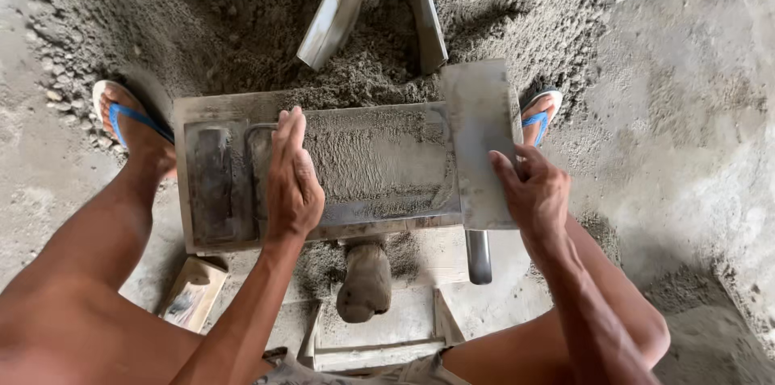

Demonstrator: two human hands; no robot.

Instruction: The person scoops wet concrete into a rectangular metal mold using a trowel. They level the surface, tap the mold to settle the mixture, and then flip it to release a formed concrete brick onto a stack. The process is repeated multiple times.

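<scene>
Arms: bare, no sleeves
Left hand (pixel 292 183): bare, no glove, no ring visible
Right hand (pixel 533 191): bare, no glove
Legs: bare to the knee
Footwear: flip-flops (pixel 129 119), white soles, blue straps
Shorts (pixel 355 370): light fabric, dusty

Rough outdoor-style workshop for casting cement pieces: bare concrete floor (pixel 694 110), heap of damp sand mix (pixel 242 14), metal mould (pixel 323 171) packed with mix, flat trowel (pixel 480 143), cement-crusted mallet (pixel 365 280) lying close by.
</scene>
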